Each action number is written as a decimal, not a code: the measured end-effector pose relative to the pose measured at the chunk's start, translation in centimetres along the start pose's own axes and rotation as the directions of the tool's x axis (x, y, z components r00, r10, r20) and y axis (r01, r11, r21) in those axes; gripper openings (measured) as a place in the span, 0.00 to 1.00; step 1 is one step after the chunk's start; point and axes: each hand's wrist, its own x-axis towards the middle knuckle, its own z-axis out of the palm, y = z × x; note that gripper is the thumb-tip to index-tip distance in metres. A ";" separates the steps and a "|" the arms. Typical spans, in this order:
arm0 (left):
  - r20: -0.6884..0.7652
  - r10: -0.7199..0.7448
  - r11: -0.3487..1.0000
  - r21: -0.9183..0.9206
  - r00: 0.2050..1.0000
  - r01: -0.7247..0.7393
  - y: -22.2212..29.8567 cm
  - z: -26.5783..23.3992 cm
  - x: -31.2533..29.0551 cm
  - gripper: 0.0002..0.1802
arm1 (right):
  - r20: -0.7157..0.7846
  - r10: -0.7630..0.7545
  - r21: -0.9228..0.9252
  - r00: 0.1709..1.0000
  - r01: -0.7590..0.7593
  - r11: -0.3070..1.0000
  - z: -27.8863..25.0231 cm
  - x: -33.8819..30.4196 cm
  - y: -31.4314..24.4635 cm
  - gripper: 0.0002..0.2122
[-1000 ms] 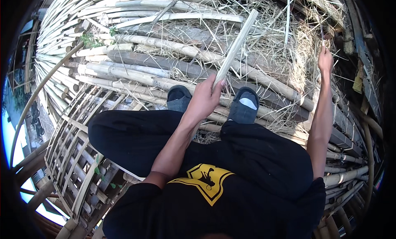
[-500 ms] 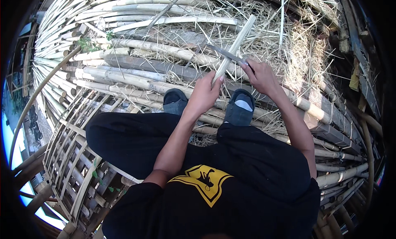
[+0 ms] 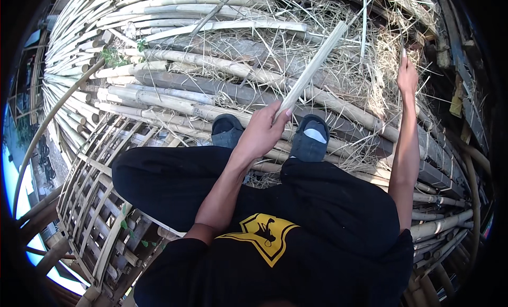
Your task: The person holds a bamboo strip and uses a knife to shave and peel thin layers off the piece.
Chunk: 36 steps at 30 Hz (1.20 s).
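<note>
My left hand (image 3: 263, 128) is closed around the near end of a pale split bamboo strip (image 3: 312, 71), which slants up and away to the right over the poles. A thin sliver sticks out past the strip's far end. My right hand (image 3: 407, 77) is stretched out to the far right, apart from the strip, its fingers closed over the straw. The knife seen in it a moment ago is hard to make out here, its blade lost against the dark and straw background.
Bamboo poles (image 3: 174, 57) lie in rows beneath and ahead of me, strewn with straw-like shavings (image 3: 389, 77). At left is a woven bamboo lattice (image 3: 95, 201), beside a curved pole (image 3: 50, 116). My sandalled feet (image 3: 309, 139) rest on the poles.
My right hand has swung away from the strip, outward to the far right. The strip's far end has shifted slightly right, while my left hand has kept its grip.
</note>
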 end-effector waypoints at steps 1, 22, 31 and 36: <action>-0.016 -0.013 0.999 -0.052 1.000 0.012 0.2 -0.2 0.4 0.15 | -0.165 -0.121 0.041 0.979 0.130 0.991 -1.7 -0.2 -0.1 0.24; -0.039 0.017 0.999 0.043 0.999 -0.015 -2.6 0.7 2.3 0.15 | 0.340 -0.606 0.215 0.719 0.568 0.794 2.7 -11.3 -13.1 0.18; 0.021 -0.060 0.986 -0.152 0.998 0.062 -1.0 0.1 2.5 0.11 | 0.246 -0.470 0.049 0.848 0.473 0.880 3.4 -4.6 -11.1 0.18; 0.133 -0.139 0.947 -0.273 0.981 0.171 -0.3 -0.3 0.7 0.12 | 0.221 -0.097 -0.052 0.971 0.111 0.993 5.1 -0.9 -5.6 0.21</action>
